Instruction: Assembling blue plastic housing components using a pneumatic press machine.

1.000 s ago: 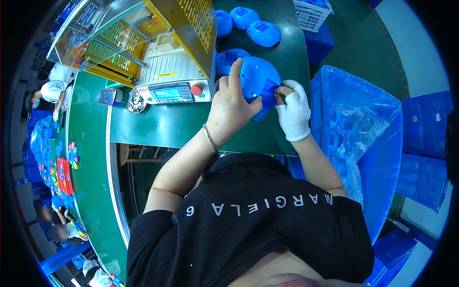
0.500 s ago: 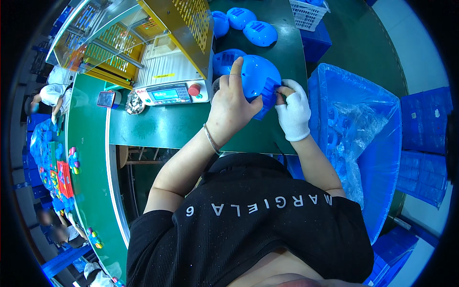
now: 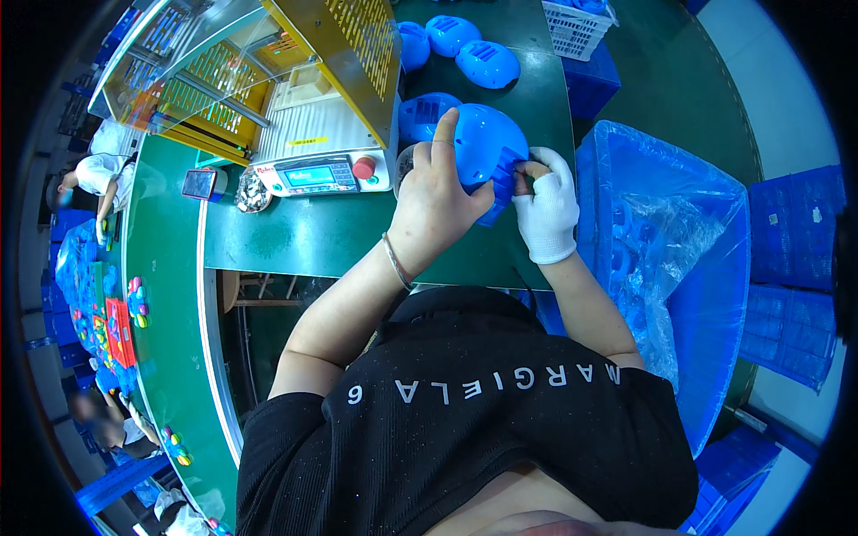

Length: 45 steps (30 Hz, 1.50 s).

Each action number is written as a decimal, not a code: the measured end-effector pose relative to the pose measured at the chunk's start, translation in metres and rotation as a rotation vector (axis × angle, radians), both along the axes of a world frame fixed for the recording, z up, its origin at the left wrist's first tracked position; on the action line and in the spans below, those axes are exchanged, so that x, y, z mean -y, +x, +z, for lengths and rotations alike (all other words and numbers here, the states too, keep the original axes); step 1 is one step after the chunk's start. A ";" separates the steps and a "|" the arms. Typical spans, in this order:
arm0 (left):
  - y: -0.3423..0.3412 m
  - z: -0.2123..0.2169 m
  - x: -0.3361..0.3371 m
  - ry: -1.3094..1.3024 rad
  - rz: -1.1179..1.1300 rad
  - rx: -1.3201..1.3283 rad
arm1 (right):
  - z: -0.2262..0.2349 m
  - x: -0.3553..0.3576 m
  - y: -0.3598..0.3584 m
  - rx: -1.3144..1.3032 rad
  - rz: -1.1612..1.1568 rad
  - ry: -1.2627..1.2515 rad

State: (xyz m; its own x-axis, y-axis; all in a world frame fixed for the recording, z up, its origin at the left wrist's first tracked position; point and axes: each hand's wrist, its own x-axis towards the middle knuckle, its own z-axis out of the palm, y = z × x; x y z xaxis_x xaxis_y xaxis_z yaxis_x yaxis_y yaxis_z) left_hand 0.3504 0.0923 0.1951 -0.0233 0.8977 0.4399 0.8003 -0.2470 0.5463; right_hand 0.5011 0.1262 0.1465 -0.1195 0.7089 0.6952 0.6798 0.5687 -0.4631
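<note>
A rounded, glossy blue plastic shell with a slotted lower part is held up over the green bench, tilted between my hands. My bare left hand grips its left side, index finger stretched along the shell and thumb at its lower edge. On the other side, my right hand, in a white glove with thumb and fingertip bare, pinches at the slotted edge. Whether a small part sits between those fingertips is hidden. Behind the left hand lies another blue shell. Further back are several more blue shells.
A yellow-framed machine with a control panel stands at left. Beside it are a dish of small parts and a small screen device. A plastic-lined blue bin stands at right, a white basket behind. Co-workers sit far left.
The shell and both hands have barely moved; the shell is turned very slightly. At far left, the co-workers' arms have shifted a little.
</note>
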 end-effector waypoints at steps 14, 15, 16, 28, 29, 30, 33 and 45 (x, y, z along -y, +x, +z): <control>-0.008 0.001 0.000 0.019 0.025 0.069 | 0.005 0.016 -0.001 0.098 0.136 -0.005; -0.008 0.001 -0.001 0.020 0.024 0.069 | 0.001 0.016 0.001 0.098 0.135 -0.005; -0.008 0.002 0.000 0.015 0.027 0.090 | -0.004 0.016 0.003 -0.038 0.158 -0.085; -0.044 -0.021 0.023 -0.287 0.065 0.399 | -0.004 0.020 0.007 -0.404 0.383 -0.439; -0.053 -0.026 0.033 -0.478 0.067 0.556 | -0.004 0.023 0.010 -0.329 0.441 -0.498; -0.063 -0.039 0.045 -0.584 0.115 0.704 | -0.005 0.023 0.011 -0.253 0.494 -0.552; -0.099 -0.081 0.084 -0.709 0.253 0.985 | -0.031 0.023 0.010 -0.186 0.461 -0.516; -0.233 -0.195 0.136 -0.517 0.681 1.116 | -0.111 -0.088 -0.043 -0.034 0.142 -1.201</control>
State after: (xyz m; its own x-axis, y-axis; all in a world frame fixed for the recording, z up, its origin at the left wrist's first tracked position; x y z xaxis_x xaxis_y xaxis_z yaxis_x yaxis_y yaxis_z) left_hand 0.1174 -0.0439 0.0002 -0.6266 0.6216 -0.4702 -0.2294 0.4295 0.8734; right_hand 0.4580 0.2145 0.0351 -0.2430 0.8869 -0.3929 0.6234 -0.1675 -0.7637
